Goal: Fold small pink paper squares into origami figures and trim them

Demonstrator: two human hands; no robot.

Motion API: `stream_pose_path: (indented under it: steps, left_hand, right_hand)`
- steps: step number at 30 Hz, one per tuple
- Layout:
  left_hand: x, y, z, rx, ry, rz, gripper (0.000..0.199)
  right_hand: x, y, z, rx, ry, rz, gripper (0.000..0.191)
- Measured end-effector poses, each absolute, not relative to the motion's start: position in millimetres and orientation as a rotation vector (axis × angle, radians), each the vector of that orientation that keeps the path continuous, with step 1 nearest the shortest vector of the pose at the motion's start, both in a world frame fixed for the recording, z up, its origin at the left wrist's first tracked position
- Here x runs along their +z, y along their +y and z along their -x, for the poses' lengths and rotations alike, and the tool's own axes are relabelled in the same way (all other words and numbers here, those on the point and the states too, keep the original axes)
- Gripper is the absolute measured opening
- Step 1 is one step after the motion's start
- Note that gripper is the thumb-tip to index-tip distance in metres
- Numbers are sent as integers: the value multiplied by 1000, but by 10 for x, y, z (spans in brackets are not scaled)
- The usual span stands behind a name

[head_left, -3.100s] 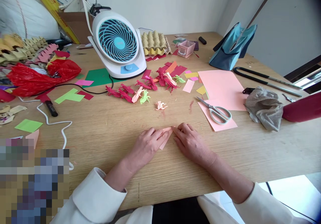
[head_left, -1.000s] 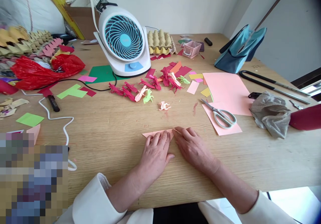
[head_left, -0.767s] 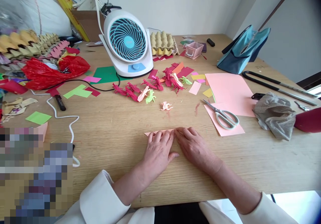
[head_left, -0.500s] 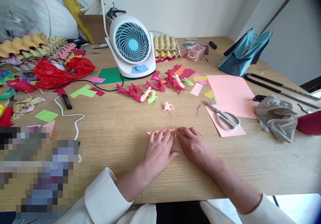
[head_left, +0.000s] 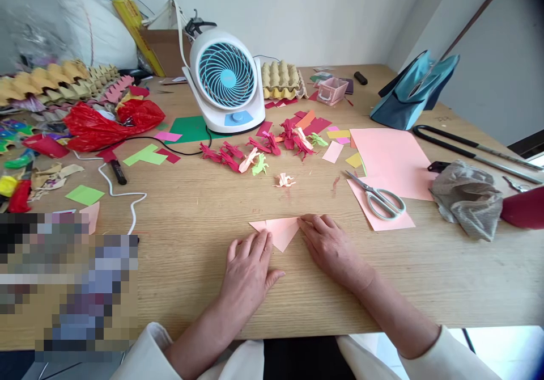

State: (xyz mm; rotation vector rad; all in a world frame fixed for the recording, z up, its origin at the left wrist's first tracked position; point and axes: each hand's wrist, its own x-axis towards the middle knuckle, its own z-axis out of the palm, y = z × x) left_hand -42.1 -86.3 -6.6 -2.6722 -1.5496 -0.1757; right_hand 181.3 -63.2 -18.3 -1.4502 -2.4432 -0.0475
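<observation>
- Centre of the frame, lower half: a folded pink paper triangle (head_left: 283, 233), point toward me, lies flat on the wooden table (head_left: 191, 215) between my hands.
- My left hand (head_left: 246, 275) has drawn back toward the lower left, uncovering most of the paper; it is open, palm down, fingertips touching the paper's left part.
- My right hand (head_left: 334, 249) rests its gently bent fingers on the right corner; its thumb is hidden, so I can't tell if it pinches.
- Upper centre: white fan (head_left: 227, 76), hub marking too faint to read.
</observation>
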Motion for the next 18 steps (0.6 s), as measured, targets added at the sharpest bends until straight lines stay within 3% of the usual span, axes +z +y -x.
stream_pose_path:
  steps: [4,10,18]
  left_hand:
    - [-42,-841,520,-208,-1560,2710,48]
    - [143,-551,515,-223,-1603,2802,24]
    - [66,-173,384,-246,-1861,2717,22]
  right_hand:
    - [-192,-627,-1815,-30,-2425,1450,31]
    - [-195,-618,-1807,38,-2388,1425,29]
    - [-202,-620,-1838,190,-2272,1359,25]
